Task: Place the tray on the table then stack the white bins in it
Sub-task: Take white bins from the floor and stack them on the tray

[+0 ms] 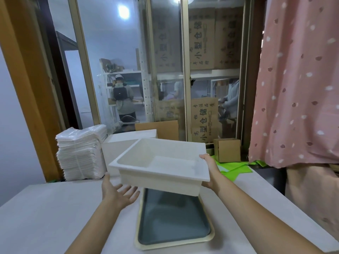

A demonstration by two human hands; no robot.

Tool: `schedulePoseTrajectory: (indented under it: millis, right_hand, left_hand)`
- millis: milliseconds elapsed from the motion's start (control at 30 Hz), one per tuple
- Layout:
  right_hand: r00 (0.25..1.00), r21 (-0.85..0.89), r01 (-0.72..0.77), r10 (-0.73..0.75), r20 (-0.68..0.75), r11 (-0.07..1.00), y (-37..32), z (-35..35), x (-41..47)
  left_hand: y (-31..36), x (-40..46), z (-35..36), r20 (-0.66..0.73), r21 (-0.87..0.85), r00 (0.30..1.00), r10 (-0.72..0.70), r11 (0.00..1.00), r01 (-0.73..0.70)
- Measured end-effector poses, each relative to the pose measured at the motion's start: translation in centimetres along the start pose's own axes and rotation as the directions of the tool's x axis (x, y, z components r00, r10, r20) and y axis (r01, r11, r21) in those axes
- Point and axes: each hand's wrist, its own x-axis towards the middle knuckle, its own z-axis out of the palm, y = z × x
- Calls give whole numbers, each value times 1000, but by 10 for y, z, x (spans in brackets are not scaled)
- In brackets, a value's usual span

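Note:
A tray [172,226] with a cream rim and dark grey floor lies flat on the white table, near its front edge. A white bin [161,162] hangs in the air above the tray's far end, tilted, its open side up. My right hand [209,173] grips the bin's right rim and side. My left hand [119,191] is palm-up with spread fingers, just below and left of the bin, not touching it. More white bins [119,145] stand behind it at the table's back.
A tall stack of white wrapped trays [80,153] stands at the back left. A small cardboard box [228,150] and green sheets [233,167] lie at the back right. A pink curtain [297,79] hangs at right. A glass window is behind the table, with people beyond it.

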Motion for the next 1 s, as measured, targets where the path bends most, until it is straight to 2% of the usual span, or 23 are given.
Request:
schedulePoseTrajectory:
  millis: [167, 233, 333, 400, 567, 767, 1000]
  right_hand:
    - [999, 36, 22, -20, -51, 999, 12, 14, 1]
    - [998, 45, 27, -24, -59, 999, 18, 24, -2]
    - [989, 8, 108, -107, -104, 994, 26, 31, 6]
    - [987, -4, 137, -137, -90, 991, 34, 21, 28]
    - [984, 3, 149, -148, -103, 989, 32, 27, 3]
    - [985, -85, 114, -124, -119, 990, 25, 31, -14]
    - [937, -161, 134, -178, -300, 978, -3, -11, -15]
  left_hand:
    - [-42, -25, 37, -67, -1, 980, 185, 983, -186]
    - [-56, -29, 50, -121, 87, 958, 259, 964, -250]
    - [-72, -30, 65, -215, 274, 924, 317, 928, -254]
    - [-78, -31, 71, -253, 325, 904, 344, 911, -255]
    - [-77, -34, 75, -267, 336, 889, 371, 901, -274]
    - [-63, -35, 73, -243, 331, 905, 350, 906, -262]
    - [-14, -24, 59, -71, 285, 966, 249, 933, -220]
